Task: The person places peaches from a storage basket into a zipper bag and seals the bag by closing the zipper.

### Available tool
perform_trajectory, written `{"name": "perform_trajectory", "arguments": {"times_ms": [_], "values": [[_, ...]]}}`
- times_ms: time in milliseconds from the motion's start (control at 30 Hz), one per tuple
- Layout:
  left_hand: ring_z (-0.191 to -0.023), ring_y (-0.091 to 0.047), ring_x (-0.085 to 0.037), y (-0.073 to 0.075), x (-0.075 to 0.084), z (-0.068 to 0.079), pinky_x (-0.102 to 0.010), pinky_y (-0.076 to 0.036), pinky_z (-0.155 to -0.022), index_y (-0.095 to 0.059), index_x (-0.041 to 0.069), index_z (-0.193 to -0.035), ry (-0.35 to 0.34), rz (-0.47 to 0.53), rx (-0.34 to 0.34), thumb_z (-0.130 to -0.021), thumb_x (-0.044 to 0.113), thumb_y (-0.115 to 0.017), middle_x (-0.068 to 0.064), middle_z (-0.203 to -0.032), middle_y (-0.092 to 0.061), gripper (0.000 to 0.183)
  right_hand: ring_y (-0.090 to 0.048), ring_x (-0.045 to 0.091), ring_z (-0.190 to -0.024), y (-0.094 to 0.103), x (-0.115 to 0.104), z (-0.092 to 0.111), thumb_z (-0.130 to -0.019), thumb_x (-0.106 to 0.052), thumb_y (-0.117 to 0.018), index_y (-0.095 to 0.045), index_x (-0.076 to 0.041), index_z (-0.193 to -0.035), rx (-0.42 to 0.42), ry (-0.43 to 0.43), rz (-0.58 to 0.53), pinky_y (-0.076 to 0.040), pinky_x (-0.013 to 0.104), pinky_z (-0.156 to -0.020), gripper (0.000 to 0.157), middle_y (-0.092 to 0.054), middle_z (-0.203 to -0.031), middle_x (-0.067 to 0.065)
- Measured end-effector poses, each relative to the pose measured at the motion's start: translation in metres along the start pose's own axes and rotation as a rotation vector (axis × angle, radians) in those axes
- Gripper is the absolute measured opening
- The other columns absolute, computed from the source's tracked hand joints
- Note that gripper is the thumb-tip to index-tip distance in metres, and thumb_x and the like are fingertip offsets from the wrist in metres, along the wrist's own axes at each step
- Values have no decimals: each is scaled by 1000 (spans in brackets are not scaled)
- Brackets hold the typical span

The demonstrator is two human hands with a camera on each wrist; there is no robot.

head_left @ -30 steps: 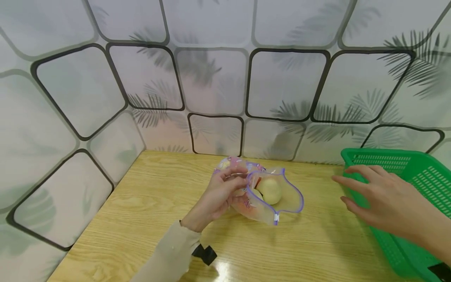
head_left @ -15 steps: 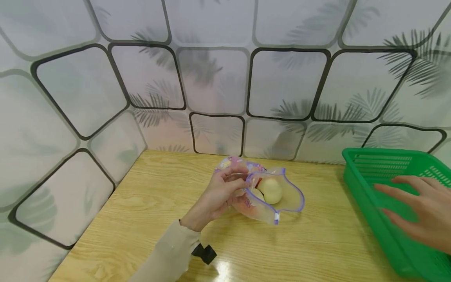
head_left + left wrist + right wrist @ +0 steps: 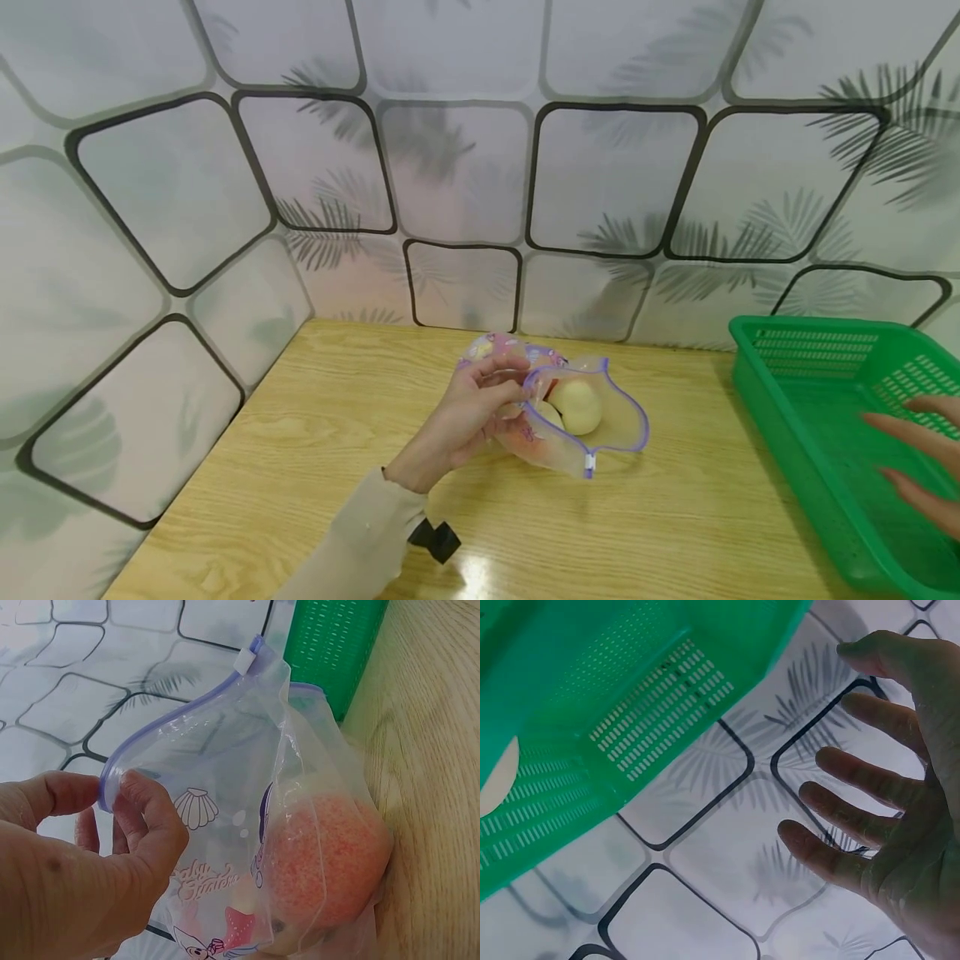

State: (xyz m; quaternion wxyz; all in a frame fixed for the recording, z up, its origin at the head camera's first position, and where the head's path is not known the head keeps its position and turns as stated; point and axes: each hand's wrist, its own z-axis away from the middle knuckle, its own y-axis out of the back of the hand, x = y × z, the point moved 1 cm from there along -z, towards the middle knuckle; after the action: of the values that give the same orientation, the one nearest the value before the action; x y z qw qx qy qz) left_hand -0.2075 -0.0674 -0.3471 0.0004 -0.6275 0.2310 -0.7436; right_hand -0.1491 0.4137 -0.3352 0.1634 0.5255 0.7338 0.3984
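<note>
A clear zip bag [image 3: 622,425] with a purple slider rim lies on the table, its mouth spread toward the right. My left hand [image 3: 468,408] pinches the rim between thumb and fingers; the left wrist view shows that pinch on the purple edge. Inside the bag sit round pale items [image 3: 577,407], and a reddish round one [image 3: 322,862] shows through the plastic. My right hand [image 3: 885,765] is empty, its fingers spread, over the green basket [image 3: 817,467]; in the head view only its fingertips show at the right edge.
The basket stands on the wooden table [image 3: 660,525] at the right, slotted along its walls. A pale rounded item [image 3: 499,780] is partly visible in it in the right wrist view. A patterned wall covering [image 3: 465,175] rises behind and to the left.
My right hand has moved right, from the basket's left edge to over its inside, mostly out of the head view. The left hand and the bag have stayed almost still.
</note>
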Motion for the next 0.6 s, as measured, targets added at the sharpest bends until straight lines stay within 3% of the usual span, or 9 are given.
{"name": "perform_trajectory", "arguments": {"times_ms": [233,600], "values": [[-77,-56,-13,2,-1,-2,-23,-57,-64,-61,9,-114,-1,-8,-5,-93,-2,-59,-1,-109,-62,24,-48,51,-90,-8,9,14,-99,-73,-4,-33,-31,-160,-1,-20,8,-39,69,-72,80,-54,-101,35],[-78,-56,-12,3,-1,-2,-23,-58,-65,-61,12,-116,8,3,-9,-94,-1,-58,0,-111,-61,26,-42,52,-99,-24,27,43,-98,-71,3,-12,-36,-164,-52,-27,17,-34,72,-80,76,-47,-105,36]]}}
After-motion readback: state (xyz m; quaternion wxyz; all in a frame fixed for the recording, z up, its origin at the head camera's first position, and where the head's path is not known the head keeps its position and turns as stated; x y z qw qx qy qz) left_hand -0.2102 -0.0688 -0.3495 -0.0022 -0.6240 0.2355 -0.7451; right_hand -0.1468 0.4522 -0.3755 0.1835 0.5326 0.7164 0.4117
